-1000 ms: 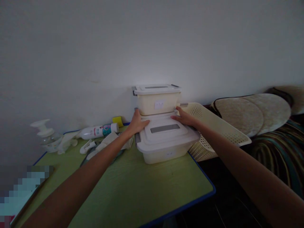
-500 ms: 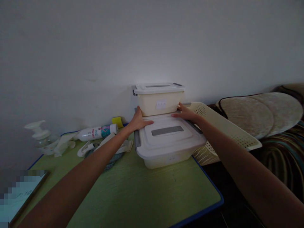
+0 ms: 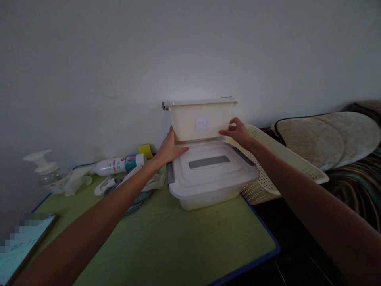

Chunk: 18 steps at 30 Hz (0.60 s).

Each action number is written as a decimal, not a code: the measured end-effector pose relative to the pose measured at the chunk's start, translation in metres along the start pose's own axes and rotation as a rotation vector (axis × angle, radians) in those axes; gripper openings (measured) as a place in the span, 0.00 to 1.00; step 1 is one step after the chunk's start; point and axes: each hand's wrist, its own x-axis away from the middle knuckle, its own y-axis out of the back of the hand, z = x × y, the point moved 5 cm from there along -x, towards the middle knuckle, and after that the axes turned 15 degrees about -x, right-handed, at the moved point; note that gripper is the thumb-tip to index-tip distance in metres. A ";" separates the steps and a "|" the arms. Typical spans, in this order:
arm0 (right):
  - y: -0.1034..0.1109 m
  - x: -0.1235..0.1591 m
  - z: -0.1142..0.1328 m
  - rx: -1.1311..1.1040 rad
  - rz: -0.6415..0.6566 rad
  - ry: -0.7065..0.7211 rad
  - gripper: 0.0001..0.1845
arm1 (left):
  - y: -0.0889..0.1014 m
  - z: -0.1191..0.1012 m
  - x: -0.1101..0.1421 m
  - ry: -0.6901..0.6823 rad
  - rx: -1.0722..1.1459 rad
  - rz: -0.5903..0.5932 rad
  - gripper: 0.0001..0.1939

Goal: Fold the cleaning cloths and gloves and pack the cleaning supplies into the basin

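A small cream storage box (image 3: 186, 121) with a white lid and a pale label stands at the wall, just behind and above the larger lidded storage box (image 3: 208, 169). My left hand (image 3: 169, 149) grips the small box at its lower left side, its thumb reaching over the larger box's lid. At the lower right corner, my right hand (image 3: 239, 133) pinches the small box between thumb and curled fingers. The small box's lid shows almost edge-on. What lies under its back is hidden. The larger box rests on the green table (image 3: 178, 242).
A white spray bottle (image 3: 114, 166), a yellow sponge-like block (image 3: 145, 151), a pump bottle (image 3: 47, 171) and crumpled cloths (image 3: 137, 198) lie at the left. A perforated cream basket (image 3: 282, 159) stands right of the table, beside a cushion (image 3: 324, 139). A tablet-like screen (image 3: 25, 244) lies front left.
The small box has risen and tipped, so its lid top no longer shows. My right hand has moved up and right with it; my left hand has shifted slightly left.
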 end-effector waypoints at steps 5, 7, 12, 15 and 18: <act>0.002 0.022 0.022 -0.008 0.007 0.053 0.28 | 0.014 -0.016 0.020 -0.037 -0.008 -0.021 0.40; 0.002 0.034 0.027 0.006 0.000 0.076 0.27 | 0.020 -0.022 0.030 -0.061 -0.010 -0.049 0.40; -0.004 0.067 0.039 -0.037 -0.007 0.092 0.28 | 0.037 -0.037 0.059 -0.062 -0.022 -0.077 0.40; -0.007 0.086 0.049 -0.058 -0.016 0.099 0.27 | 0.043 -0.044 0.078 -0.033 -0.035 -0.063 0.40; -0.009 0.103 0.058 -0.052 -0.029 0.108 0.26 | 0.047 -0.049 0.094 -0.018 -0.046 -0.056 0.41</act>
